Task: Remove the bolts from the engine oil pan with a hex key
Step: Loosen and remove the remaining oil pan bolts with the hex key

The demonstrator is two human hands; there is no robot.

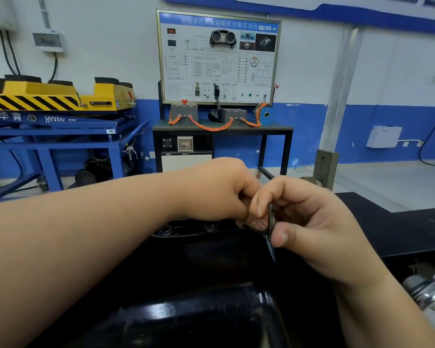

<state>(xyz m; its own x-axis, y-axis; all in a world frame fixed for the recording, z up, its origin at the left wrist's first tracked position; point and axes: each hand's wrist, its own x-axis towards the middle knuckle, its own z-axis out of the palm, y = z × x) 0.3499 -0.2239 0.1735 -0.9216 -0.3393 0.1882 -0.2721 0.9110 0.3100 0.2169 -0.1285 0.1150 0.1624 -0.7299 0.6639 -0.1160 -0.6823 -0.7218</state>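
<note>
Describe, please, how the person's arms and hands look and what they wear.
The left forearm and right forearm are bare, no sleeve in view. The left hand and right hand wear no gloves; no ring, watch or band shows. Visible fingernails are short.

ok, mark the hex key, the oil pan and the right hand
hex key [271, 218]: head view, exposed shaft, mid-length.
oil pan [199, 310]: head view, glossy black top surface.
right hand [319, 222]: head view, middle of the hand.
</note>
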